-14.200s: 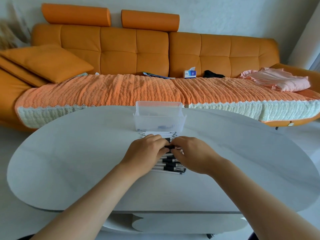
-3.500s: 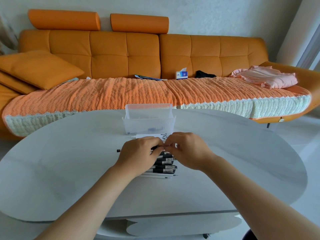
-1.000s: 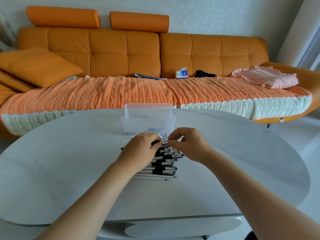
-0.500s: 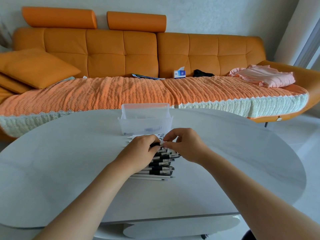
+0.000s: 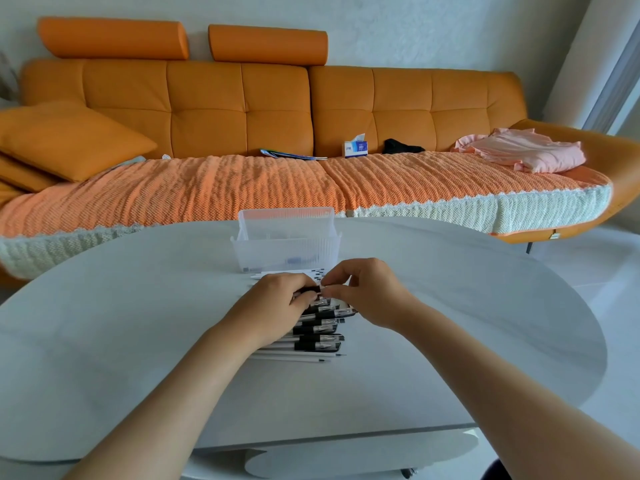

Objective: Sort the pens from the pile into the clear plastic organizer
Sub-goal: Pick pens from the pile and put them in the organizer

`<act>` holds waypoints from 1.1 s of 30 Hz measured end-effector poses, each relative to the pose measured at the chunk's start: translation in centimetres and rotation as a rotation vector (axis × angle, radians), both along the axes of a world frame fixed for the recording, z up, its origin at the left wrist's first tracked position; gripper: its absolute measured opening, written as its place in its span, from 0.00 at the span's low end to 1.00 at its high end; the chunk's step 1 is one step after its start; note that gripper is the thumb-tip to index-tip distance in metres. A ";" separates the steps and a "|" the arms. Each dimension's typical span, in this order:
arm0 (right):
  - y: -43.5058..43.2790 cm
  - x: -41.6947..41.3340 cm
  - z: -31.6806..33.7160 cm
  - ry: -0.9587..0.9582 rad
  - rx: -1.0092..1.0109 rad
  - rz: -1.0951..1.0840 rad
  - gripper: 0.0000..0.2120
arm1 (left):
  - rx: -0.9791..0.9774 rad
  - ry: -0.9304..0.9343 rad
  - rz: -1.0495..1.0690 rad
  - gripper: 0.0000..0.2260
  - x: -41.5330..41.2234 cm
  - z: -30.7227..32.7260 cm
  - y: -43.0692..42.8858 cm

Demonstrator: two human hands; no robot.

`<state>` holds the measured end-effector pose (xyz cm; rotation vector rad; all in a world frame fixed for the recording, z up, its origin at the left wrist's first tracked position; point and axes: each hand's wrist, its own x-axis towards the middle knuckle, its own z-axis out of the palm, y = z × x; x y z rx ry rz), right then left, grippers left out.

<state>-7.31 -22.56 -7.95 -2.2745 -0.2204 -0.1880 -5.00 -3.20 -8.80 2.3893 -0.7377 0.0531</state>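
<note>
Head view. A **left hand** (image 5: 277, 306) and a **right hand** (image 5: 370, 292) meet over a **pile of pens** (image 5: 318, 337) on a white **table** (image 5: 138, 341).

**Grip.** Both hands hold 1 **black pen** (image 5: 310, 289). The left grip is curled over its barrel. The right grip is narrow, thumb and forefinger pinching the pen's right end. How much of the barrel the left palm hides cannot be told.

**Positions.** The pile lies directly under the grip and runs from it toward the person, the pens lying crosswise. A few white pens lie just beyond the grip. The **clear plastic organizer** (image 5: 287, 247) stands beyond those, near the grip but apart from it. Something faint and bluish shows through its front wall. An **orange sofa** (image 5: 242, 109) lies far beyond.

**Step in hand.** Judged as separating 1 pen from the pile. Most pens appear unsorted, so the task looks to be at an early stage.

**Next move.** It calls for lifting the pen clear of its neighbours, carrying it forward over the near wall and lowering it into a compartment.

**Change.** Against the frame 0.5 s earlier, the 2-handed hold and the pile look much the same. Against 3.5 s earlier, the pen end that stuck out left of the left hand no longer shows.
</note>
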 end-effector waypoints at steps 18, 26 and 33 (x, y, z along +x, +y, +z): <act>-0.7 -0.7 0.5 -0.006 -0.239 0.039 0.15 | 0.039 -0.112 -0.004 0.06 -0.6 0.6 0.1; -1.0 -0.5 0.5 -0.019 -0.254 0.054 0.10 | 0.031 -0.158 -0.007 0.06 0.0 0.1 -0.1; -1.0 -0.2 0.3 -0.029 -0.270 0.055 0.06 | 0.033 -0.190 0.012 0.07 0.2 0.1 -0.2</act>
